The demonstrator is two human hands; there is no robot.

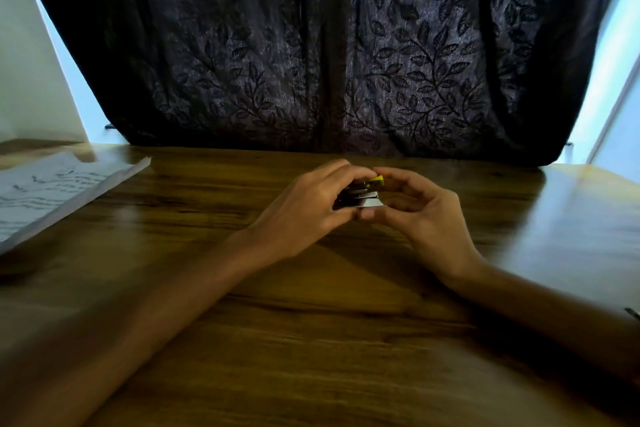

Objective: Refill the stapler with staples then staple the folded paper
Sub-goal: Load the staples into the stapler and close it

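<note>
Stapler [360, 191] sits low over the worktop [311, 340] between both hands, its long axis running left to right, yellow tip toward the right hand [420, 215]. Left hand [304, 211] grips its dark body; right fingers [398, 180] pinch the yellow end. Paper [52, 191] lies well apart, far left, nearer the left hand.

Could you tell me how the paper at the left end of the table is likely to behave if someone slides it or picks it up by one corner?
The paper looks thin and lies flat, so it would probably droop if lifted by a corner. On the glossy wooden table it would likely slide easily under a light push. Being light, it may shift rather than stay put.
</note>
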